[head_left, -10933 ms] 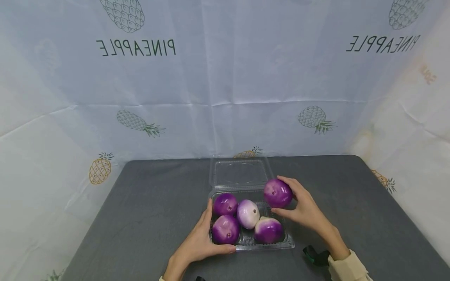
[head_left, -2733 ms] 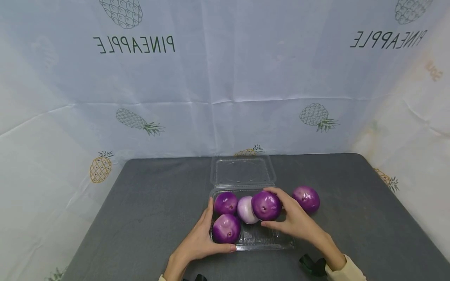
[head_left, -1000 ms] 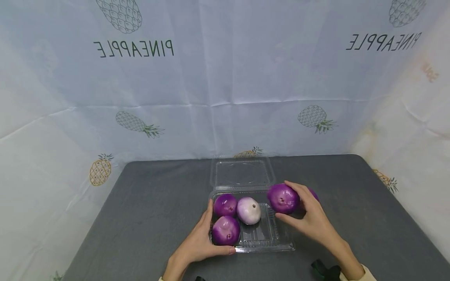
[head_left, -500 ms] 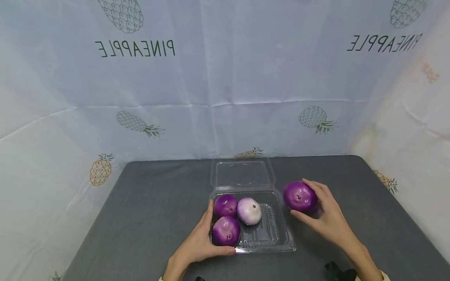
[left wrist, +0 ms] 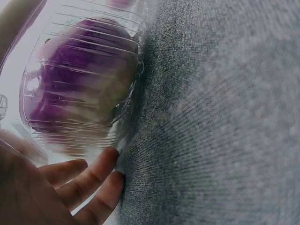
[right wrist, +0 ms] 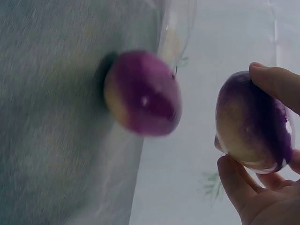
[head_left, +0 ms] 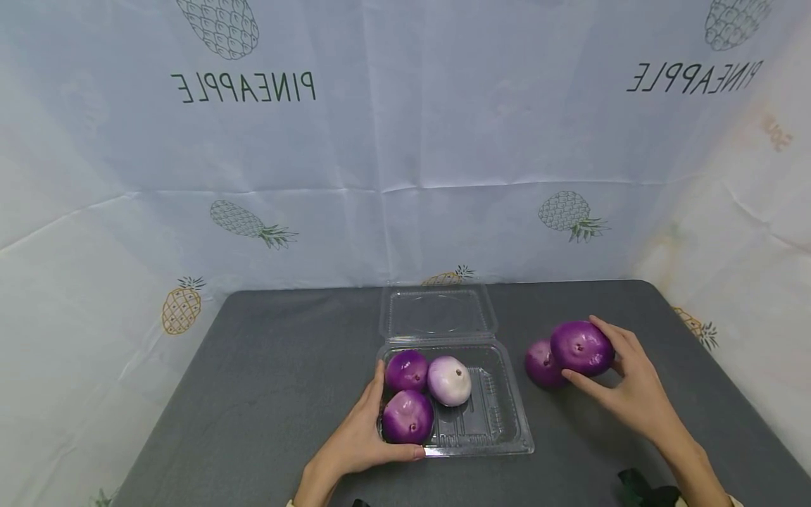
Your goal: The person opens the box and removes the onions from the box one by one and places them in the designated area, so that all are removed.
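Note:
My right hand (head_left: 633,387) grips a purple onion (head_left: 581,348) between thumb and fingers, raised at the right of the grey table. In the right wrist view this onion (right wrist: 253,122) shows a cream underside with a small tip. Just left of it, a second purple onion (head_left: 541,365) rests on the table, partly covered by the held one. My left hand (head_left: 357,429) lies round the near left corner of a clear plastic box (head_left: 516,422), fingers along its side and thumb on its front edge. Inside are two purple onions (head_left: 407,417) and a paler one (head_left: 449,381).
The box's hinged lid (head_left: 437,313) lies folded back toward the pineapple-print curtain (head_left: 405,141) behind the table (head_left: 285,366). A black strap (head_left: 640,487) is at the right wrist.
Two onions have left the box's right side over these frames. The first now rests on the table; the second has travelled right in my right hand, past the first. The left hand has stayed put.

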`<state>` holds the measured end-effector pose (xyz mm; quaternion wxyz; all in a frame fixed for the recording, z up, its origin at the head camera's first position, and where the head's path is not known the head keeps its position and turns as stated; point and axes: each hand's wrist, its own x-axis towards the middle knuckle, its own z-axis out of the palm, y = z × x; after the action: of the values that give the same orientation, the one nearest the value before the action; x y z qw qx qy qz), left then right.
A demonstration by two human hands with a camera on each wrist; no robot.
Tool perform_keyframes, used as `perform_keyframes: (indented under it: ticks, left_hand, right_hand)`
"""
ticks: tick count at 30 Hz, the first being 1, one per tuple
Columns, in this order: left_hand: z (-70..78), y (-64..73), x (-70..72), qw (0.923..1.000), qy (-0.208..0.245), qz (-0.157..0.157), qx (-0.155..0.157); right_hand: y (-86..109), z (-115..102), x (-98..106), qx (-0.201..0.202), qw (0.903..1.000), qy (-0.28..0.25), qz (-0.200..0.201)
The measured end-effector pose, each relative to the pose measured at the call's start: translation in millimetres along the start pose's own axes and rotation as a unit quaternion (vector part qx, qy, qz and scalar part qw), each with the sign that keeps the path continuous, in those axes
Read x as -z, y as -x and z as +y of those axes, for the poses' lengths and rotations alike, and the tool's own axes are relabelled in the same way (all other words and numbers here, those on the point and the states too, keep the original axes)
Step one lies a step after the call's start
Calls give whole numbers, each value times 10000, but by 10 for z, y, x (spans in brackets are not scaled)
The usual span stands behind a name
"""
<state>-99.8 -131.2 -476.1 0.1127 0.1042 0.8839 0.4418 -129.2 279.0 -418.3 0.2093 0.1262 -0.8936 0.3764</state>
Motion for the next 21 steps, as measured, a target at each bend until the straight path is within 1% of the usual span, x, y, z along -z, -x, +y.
perform_keyframes:
  ticks: [4,10,21]
  left_hand:
    - [-2,-4,0,10000,36,-11,-18]
    - [1,-5,3,10000,64,-24,-17]
    - [-7,-12,0,10000,75,-36,-13]
  right_hand:
    - [-13,136,71,-84,9999,88,32]
    - [-27,316,141,-283,9993,223,-52]
    - [22,535,133,-394,9980,393,-294]
